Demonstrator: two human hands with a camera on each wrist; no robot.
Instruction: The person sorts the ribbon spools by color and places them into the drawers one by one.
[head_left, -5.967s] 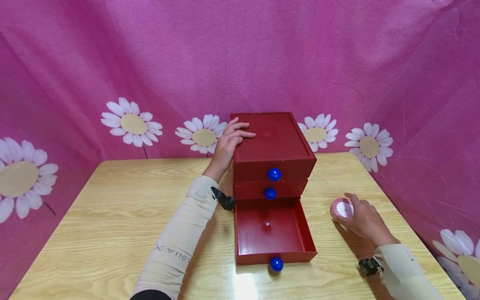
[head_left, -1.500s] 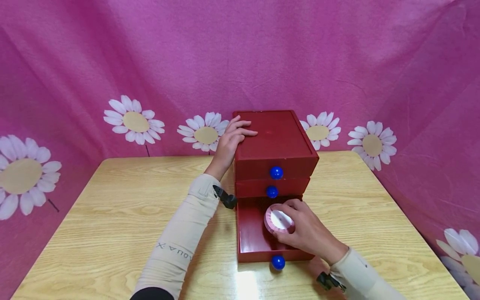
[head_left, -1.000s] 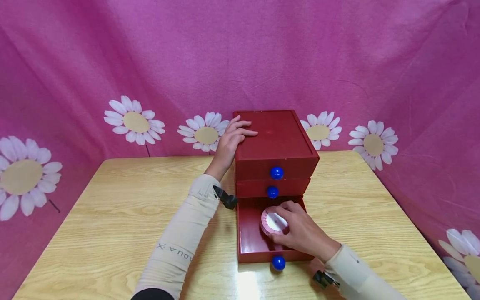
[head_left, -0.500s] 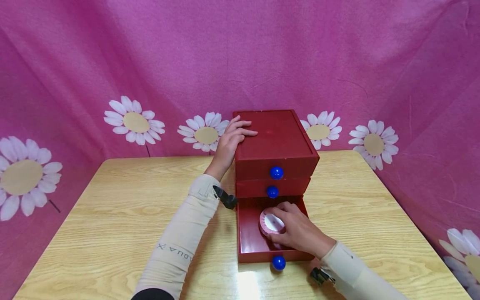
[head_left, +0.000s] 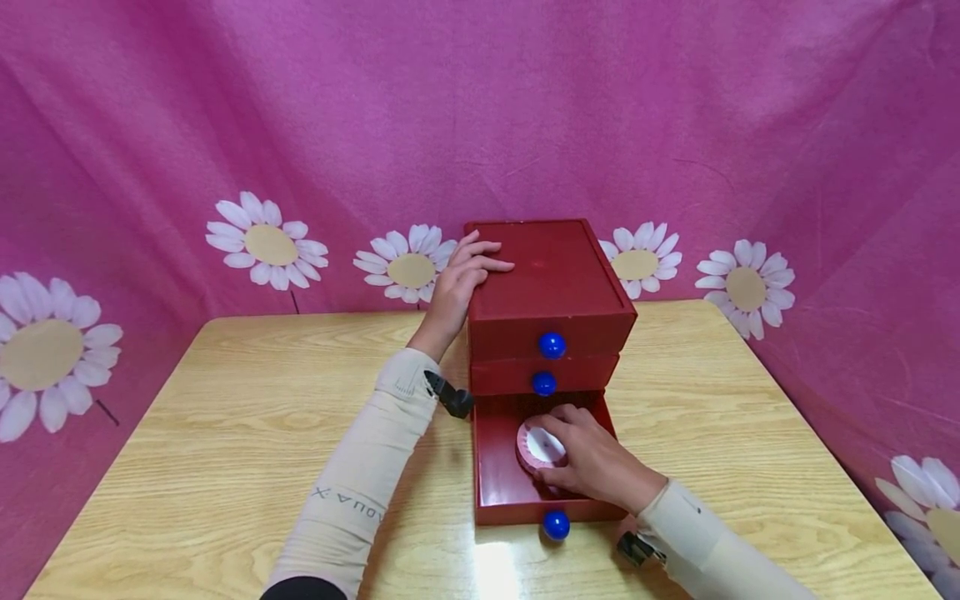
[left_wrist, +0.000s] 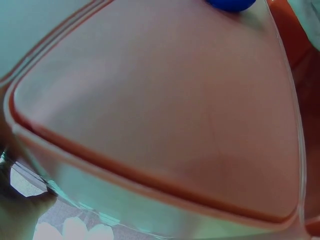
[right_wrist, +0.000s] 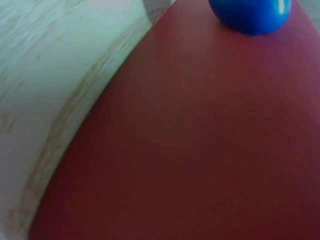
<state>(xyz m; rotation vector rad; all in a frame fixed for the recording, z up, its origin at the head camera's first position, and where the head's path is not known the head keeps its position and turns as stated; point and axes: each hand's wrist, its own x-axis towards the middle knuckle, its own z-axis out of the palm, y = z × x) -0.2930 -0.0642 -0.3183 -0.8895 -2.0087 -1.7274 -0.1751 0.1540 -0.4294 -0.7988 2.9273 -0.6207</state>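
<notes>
My left hand (head_left: 456,287) rests on the top left edge of a red plastic drawer cabinet (head_left: 551,271), fingers stretched over its top. In the left wrist view the thumb (left_wrist: 37,205) shows at the lower left, by the cabinet's edge. The bottom drawer (head_left: 495,475) is pulled out. Inside it, my right hand (head_left: 592,458) grips a round pink roll with a white centre (head_left: 542,447), much like a ribbon spool, fingers at the far side and thumb at the near side. The right wrist view shows only a red panel (right_wrist: 190,125) and a blue knob (right_wrist: 252,15).
Two upper drawers with blue knobs (head_left: 552,346) stand closed above the open one. Another blue knob (head_left: 556,526) juts from the bottom drawer's front. The cabinet sits on a light wooden table (head_left: 262,433), before a magenta cloth (head_left: 375,108) printed with daisies.
From the table at the right, my right hand has carried the pink roll into the bottom drawer, then moved it slightly left and lower. My left hand has stayed on the cabinet.
</notes>
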